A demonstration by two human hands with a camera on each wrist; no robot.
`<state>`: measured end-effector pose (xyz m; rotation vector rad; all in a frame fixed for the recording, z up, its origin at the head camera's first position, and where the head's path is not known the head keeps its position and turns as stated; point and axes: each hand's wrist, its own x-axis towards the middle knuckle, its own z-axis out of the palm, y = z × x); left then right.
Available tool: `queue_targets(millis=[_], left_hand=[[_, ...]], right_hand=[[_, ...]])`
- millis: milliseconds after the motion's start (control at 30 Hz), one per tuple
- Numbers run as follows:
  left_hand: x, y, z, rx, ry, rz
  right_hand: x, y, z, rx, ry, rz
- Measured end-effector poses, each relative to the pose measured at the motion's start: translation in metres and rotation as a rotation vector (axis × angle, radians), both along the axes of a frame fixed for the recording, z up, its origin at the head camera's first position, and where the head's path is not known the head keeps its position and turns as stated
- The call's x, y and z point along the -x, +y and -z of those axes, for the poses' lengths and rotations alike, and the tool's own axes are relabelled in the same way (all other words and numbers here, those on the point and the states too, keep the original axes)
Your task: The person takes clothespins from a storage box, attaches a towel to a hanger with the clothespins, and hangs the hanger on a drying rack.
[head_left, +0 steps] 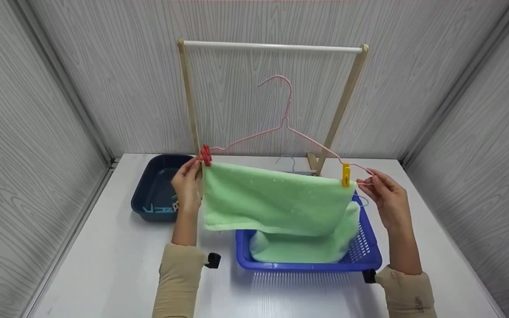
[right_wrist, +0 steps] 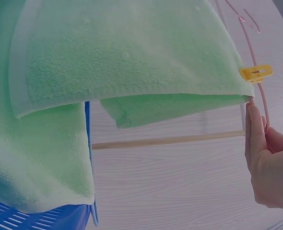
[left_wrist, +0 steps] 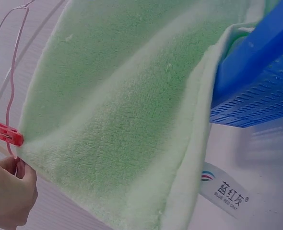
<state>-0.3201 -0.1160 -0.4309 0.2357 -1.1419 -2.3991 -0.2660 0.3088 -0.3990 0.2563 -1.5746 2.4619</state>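
Note:
A light green towel (head_left: 272,198) hangs folded over the lower bar of a pink wire hanger (head_left: 309,138). A red clothespin (head_left: 206,155) clips its left corner and a yellow clothespin (head_left: 346,175) its right corner. My left hand (head_left: 188,183) pinches the hanger's left end just below the red clothespin. With thumb and fingers my right hand (head_left: 387,196) grips the hanger's right end, outside the yellow clothespin. Behind and below the towel stands a blue basket (head_left: 309,266) with more green cloth (head_left: 298,248) in it. The left wrist view shows a white label (left_wrist: 225,191) at the towel's edge.
A drying rack with a white rod (head_left: 272,45) and wooden posts stands at the back. On the left a dark blue tub (head_left: 142,194) holds several clothespins (head_left: 161,209). A light blue hanger (head_left: 286,160) shows behind the towel. Walls enclose the table (head_left: 117,269).

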Motion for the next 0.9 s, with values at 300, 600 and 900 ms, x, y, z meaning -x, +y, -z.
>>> queue_targets(millis=[300, 600, 900], left_hand=[[0.007, -0.006, -0.005, -0.122, 0.013, 0.127], [0.018, -0.005, -0.018, -0.102, -0.022, 0.178], [0.028, -0.005, -0.031, -0.066, -0.033, 0.19]], right_hand=[[0.006, -0.005, -0.01, 0.066, 0.008, 0.012], [0.01, -0.01, -0.026, 0.08, 0.001, -0.019], [0.018, -0.014, -0.038, 0.111, 0.037, -0.052]])
